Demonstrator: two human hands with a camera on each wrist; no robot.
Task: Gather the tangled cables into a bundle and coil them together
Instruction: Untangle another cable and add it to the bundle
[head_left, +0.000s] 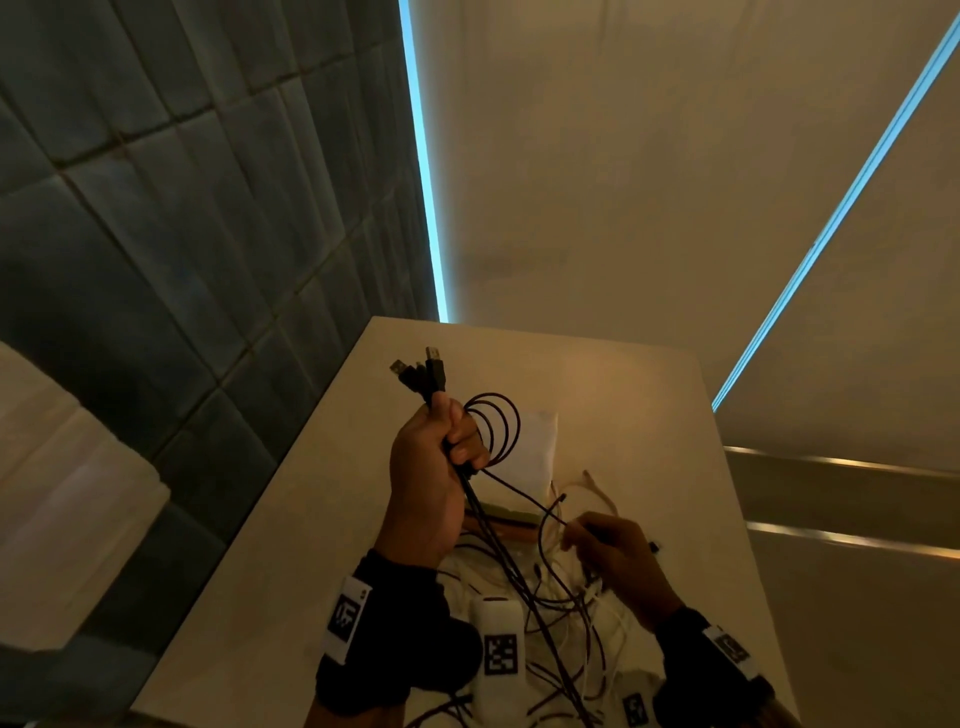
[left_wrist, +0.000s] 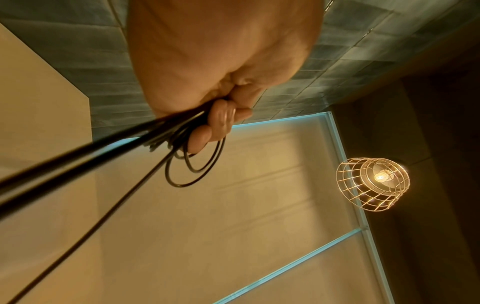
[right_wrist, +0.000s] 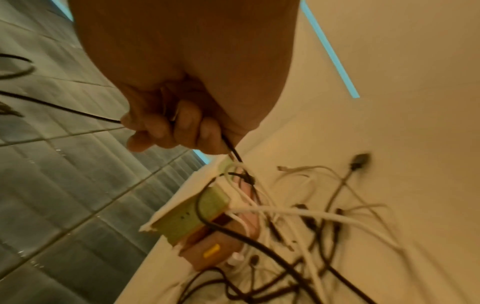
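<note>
Coiling is mid-way: left hand (head_left: 434, 467) grips black cables (head_left: 498, 545) with loops (head_left: 496, 426) raised above the table (head_left: 291, 519), right hand (head_left: 618, 558) pinches one strand; next, likely feed another loop without snagging the tangle (head_left: 566, 623).

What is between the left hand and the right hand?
One thin dark cable runs from the left hand down to the right hand; the head view shows it.

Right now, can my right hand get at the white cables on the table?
Probably yes, but not freely: the right hand hovers just above the white cables, yet it already grips a thin black cable.
</note>
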